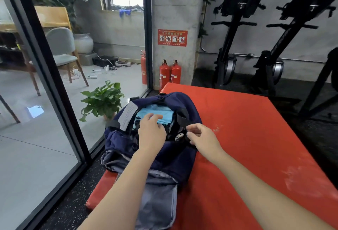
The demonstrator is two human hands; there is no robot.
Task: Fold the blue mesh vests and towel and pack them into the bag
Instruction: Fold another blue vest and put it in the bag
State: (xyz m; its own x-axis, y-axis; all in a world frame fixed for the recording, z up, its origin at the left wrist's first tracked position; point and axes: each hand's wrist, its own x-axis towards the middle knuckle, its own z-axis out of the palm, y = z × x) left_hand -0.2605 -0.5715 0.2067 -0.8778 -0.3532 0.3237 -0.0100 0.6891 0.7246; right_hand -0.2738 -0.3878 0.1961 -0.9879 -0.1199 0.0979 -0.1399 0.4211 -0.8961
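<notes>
Pressing soft folded towel into bag at mat's left edge, left hand flat; right hand pinching limp bag rim.

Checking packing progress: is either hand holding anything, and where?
Left hand rests on light-blue folded cloth inside navy fabric bag; right hand pinches the bag's opening edge.

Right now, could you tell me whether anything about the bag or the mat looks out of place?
Nothing serious. The red mat has whitish scuffs on its surface, and the navy bag lies open with light-blue folded cloth showing.
</notes>
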